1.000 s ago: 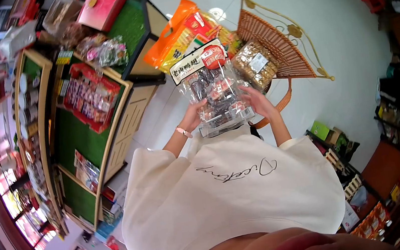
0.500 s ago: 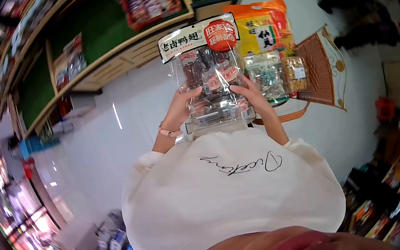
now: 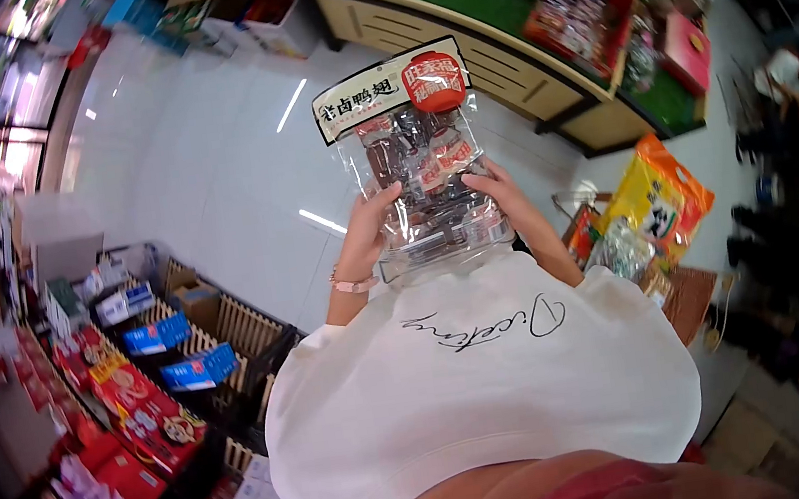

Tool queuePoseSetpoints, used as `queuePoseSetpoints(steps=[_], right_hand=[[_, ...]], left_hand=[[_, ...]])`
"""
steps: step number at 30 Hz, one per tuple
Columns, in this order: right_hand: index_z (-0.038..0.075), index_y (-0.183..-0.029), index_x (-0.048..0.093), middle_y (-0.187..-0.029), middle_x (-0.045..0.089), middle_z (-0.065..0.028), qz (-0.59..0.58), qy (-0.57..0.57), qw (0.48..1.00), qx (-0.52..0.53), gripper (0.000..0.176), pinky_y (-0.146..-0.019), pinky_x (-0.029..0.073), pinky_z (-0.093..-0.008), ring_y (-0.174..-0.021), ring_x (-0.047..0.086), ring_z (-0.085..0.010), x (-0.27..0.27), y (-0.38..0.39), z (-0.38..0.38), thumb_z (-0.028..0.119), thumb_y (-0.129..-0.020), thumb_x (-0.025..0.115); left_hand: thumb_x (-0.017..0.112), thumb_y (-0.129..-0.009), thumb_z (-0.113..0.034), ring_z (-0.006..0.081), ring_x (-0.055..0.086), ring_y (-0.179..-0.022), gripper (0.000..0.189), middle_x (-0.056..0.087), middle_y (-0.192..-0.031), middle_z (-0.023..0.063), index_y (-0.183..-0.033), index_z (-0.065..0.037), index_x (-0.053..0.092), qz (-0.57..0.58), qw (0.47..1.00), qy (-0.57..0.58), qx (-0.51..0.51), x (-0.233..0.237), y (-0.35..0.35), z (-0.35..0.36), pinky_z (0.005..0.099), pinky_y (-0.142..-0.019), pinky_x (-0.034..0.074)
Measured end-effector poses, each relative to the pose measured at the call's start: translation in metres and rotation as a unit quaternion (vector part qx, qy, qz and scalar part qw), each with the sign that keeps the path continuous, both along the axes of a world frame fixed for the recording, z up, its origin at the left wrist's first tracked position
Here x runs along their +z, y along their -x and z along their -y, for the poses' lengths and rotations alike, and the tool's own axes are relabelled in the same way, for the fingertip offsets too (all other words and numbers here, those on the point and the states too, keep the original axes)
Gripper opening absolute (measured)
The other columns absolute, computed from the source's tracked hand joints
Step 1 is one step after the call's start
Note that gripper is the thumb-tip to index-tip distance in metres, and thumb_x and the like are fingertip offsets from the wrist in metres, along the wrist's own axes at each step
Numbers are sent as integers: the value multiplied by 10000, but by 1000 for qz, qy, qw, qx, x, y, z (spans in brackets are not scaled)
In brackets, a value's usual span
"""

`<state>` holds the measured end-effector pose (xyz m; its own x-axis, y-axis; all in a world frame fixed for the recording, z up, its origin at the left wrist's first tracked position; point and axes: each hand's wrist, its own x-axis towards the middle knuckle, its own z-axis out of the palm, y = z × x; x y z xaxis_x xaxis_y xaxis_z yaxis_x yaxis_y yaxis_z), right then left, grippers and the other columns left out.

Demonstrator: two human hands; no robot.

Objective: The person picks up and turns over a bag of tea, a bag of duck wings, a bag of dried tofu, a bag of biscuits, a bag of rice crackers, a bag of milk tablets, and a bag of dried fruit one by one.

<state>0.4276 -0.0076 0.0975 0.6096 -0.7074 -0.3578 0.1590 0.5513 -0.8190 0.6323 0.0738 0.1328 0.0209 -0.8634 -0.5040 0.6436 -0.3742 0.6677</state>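
The clear bag of braised duck wings [image 3: 418, 161] stands upright in front of my chest, on my side of the wooden display stand [image 3: 494, 45], with white floor tiles [image 3: 205, 154] between the two; its printed header with the red round label points toward the stand. My left hand [image 3: 371, 223] pinches the lower left edge and my right hand [image 3: 504, 200] the lower right edge; both are pressed onto the film, a few digits on the near face and the rest hidden behind it.

I judge the main risk to be the height above my grip; I hold only the lower part, so the loose top could fold toward the stand or back at me, and the weight would shift. The film looks glossy; if either pinch eases, the bag could slide down through my fingers to the tiles. Squeezing harder has its own cost; the pieces inside could get crushed or a seam could strain.

An orange snack bag [image 3: 660, 195] and small clear packets [image 3: 622, 250] sit near my right elbow, below the stand's right end; I cannot tell what carries them, and a swing of that arm could knock them loose. Crates of blue boxes [image 3: 198, 369] lie well apart from the stand, down at my left; a step that way could catch them.
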Motion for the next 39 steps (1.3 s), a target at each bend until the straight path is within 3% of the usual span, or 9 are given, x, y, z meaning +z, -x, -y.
queuePoseSetpoints(steps=[8,12,13,18,22,26,29,33,39], right_hand=[[1,-1248,399,-1085,551,-80,-24,-37,989,139,524,-780,457,-253,-936,552,-133,-17,-134,82,167,-798,610],[-10,-1242,382,-1117,528,-91,-12,-67,977,202,534,-796,452,-265,-944,554,-142,-22,-216,119,183,-799,609],[0,-1263,369,-1058,556,-67,8,-69,973,221,564,-679,498,-244,-870,568,-108,-8,-240,132,154,-789,632],[37,-1271,376,-1080,552,-54,7,-15,963,269,558,-695,498,-251,-883,568,-107,-3,-348,198,158,-790,632],[32,-1261,376,-1092,544,-71,22,-60,955,290,547,-727,493,-257,-897,569,-124,15,-402,231,167,-794,627],[32,-1254,367,-1059,554,-86,49,-60,946,314,529,-765,477,-263,-921,562,-126,6,-453,243,168,-806,613],[38,-1273,351,-1051,559,-85,10,-32,942,333,548,-782,467,-271,-923,559,-122,2,-497,231,168,-808,611],[43,-1291,335,-1045,563,-79,-10,-18,924,382,576,-791,458,-267,-916,555,-122,1,-561,230,169,-804,617],[42,-1297,329,-1083,540,-76,39,-37,935,350,566,-783,457,-250,-906,555,-121,15,-702,264,151,-812,600]], left_hand=[[576,-807,-167,187,590,-863,387,565,-1022,82,-1148,-28,458,16,987,-14,161,-30,-100,24,323,-662,538],[568,-811,-186,179,586,-839,378,564,-1010,88,-1136,-24,465,5,976,-56,211,-21,-167,44,323,-643,533],[566,-812,-190,176,585,-834,378,563,-1010,90,-1136,-22,464,12,972,-65,226,-13,-182,50,322,-641,532],[561,-815,-187,169,581,-817,368,565,-930,73,-1129,-18,466,51,963,-35,264,7,-269,94,301,-628,523],[585,-805,-176,151,568,-841,410,553,-952,56,-1156,-9,453,55,963,34,263,4,-313,111,241,-588,474],[600,-782,-185,164,586,-812,492,580,-985,87,-1201,9,430,187,907,-10,377,-12,-330,112,256,-623,464],[601,-773,-184,168,595,-817,551,583,-1016,96,-1251,0,397,131,919,15,372,-43,-373,86,257,-652,469],[572,-789,-153,177,604,-833,571,583,-1054,101,-1307,-43,357,95,916,-18,388,-29,-432,85,247,-694,473],[585,-775,-208,203,609,-856,630,550,-1114,103,-1331,-63,327,189,912,10,363,-8,-576,133,302,-677,488]])
